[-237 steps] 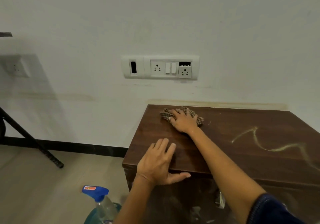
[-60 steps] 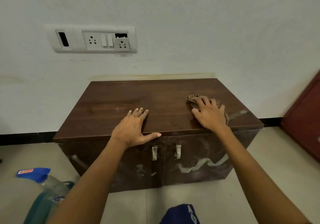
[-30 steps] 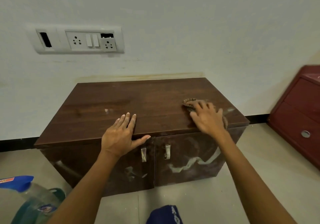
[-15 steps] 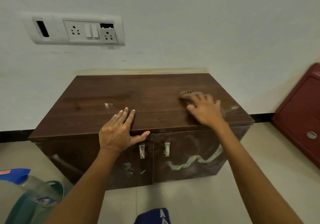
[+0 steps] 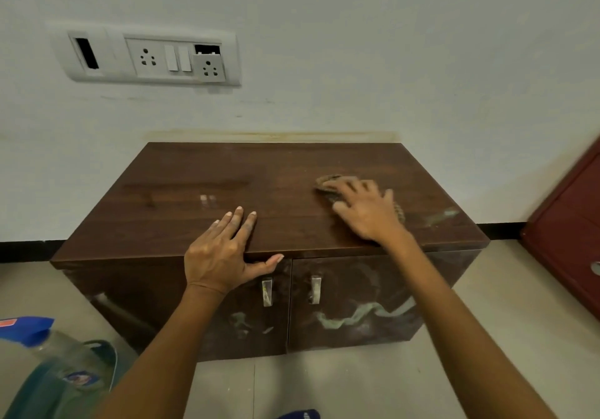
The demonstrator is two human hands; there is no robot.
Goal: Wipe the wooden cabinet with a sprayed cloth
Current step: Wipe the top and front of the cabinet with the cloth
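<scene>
From the head camera we look down on the wooden cabinet (image 5: 227,172), a low dark-brown piece standing on the floor (image 5: 357,383) with its back against a pale wall (image 5: 357,45). Its top has a dull sheen, and a faint greenish smear (image 5: 444,215) lies near the right front corner. Two doors close the front, each with a small metal handle (image 5: 267,292) beside the centre seam. The right door carries a wavy pale streak (image 5: 363,314).

Our left grip (image 5: 224,253) lies wide and flat at the front edge of the top, near the middle. Its fingers are straight on the wood and its thumb hangs over the edge – it holds nothing. Our right grip (image 5: 367,211) is also wide, with fingers spread, pressing down on the cloth (image 5: 328,181). The cloth is a brownish checked rag on the right half of the top, showing only at the fingertips and behind the hand. That hand is a little blurred.

On the wall above and to the left sits a white switch panel (image 5: 146,58) with two sockets. A black skirting (image 5: 22,249) runs along the wall's foot. A dark red piece of furniture (image 5: 571,224) stands at the right edge. At lower left a spray bottle (image 5: 29,331) with a blue head rests beside something teal – what it is we cannot tell.
</scene>
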